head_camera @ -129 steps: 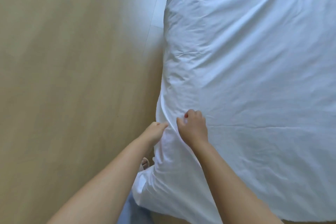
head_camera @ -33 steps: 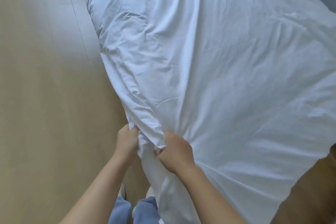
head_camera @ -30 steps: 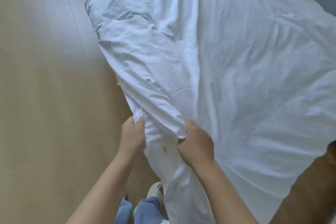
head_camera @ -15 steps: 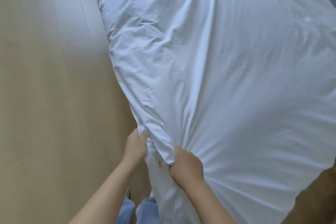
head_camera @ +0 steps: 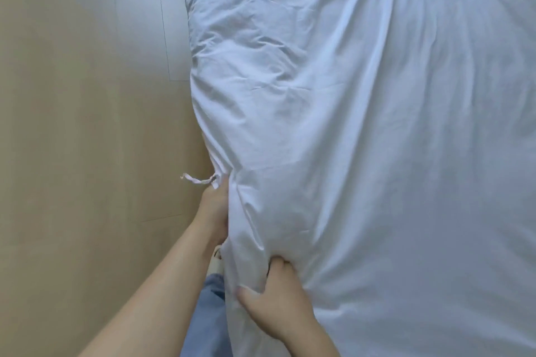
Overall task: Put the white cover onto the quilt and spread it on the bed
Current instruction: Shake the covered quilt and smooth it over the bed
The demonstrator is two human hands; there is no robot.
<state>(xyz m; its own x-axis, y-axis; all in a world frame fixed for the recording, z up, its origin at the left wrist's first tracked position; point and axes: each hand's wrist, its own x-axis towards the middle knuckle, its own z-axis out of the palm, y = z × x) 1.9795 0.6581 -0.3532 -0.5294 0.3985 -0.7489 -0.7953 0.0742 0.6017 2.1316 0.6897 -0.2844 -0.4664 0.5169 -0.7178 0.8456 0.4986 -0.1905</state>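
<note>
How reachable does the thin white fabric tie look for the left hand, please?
Probably yes: the thin white fabric tie sticks out freely just beyond the left hand, nothing between them. That hand grips the white quilt cover, though, so it would have to release first.

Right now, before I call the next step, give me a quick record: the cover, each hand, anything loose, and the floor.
cover: white cover, wrinkled, fills the right of the view
left hand: left hand grips the cover's left edge, fingertips hidden behind cloth
right hand: right hand pinches a fold nearer the person, thumb and fingers curled in
loose: thin white tie sticks out at the edge by the left hand
floor: pale wood floor, left of the cover
</note>
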